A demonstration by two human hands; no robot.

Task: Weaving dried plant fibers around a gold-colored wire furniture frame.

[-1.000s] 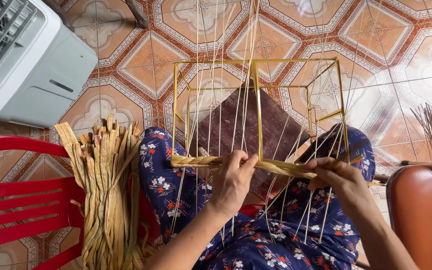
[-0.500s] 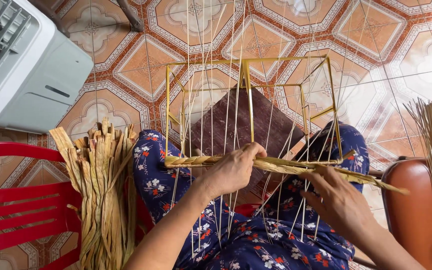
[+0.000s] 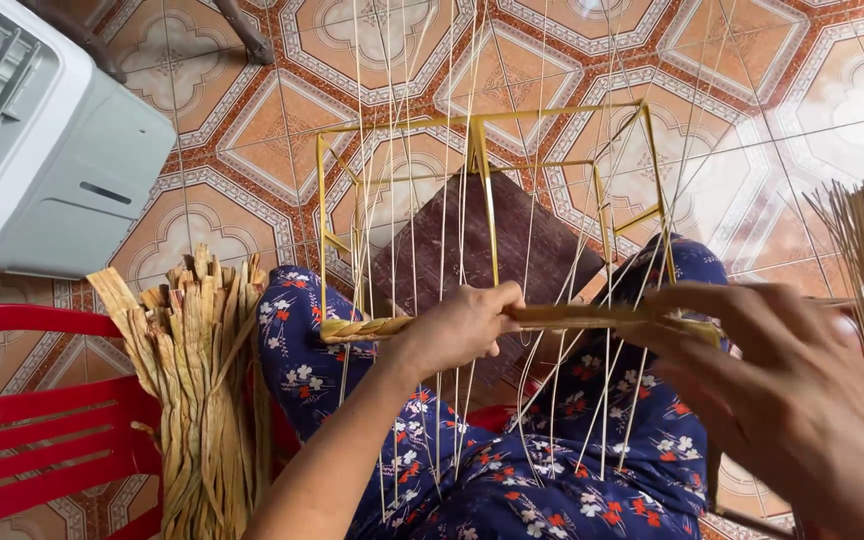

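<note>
While the person sits in a flowered skirt [image 3: 512, 480], the right hand [image 3: 802, 400] looms closest, its grip closed on the end of a braided straw strip [image 3: 562, 317]. Just beyond, the left hand [image 3: 457, 330] clenches the same strip where it runs across thin upright reeds [image 3: 467, 200] strung on a yellow wire frame [image 3: 477, 150]. Dried leaves [image 3: 197, 380] rest on a red chair [image 3: 22, 420]; farther off stands a white fan [image 3: 42, 140] on the tiled floor [image 3: 252, 150].

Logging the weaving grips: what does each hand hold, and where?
Both grip the flat tan braided fibre band on the yellow wire frame: left hand mid-length, right hand its right end.
</note>
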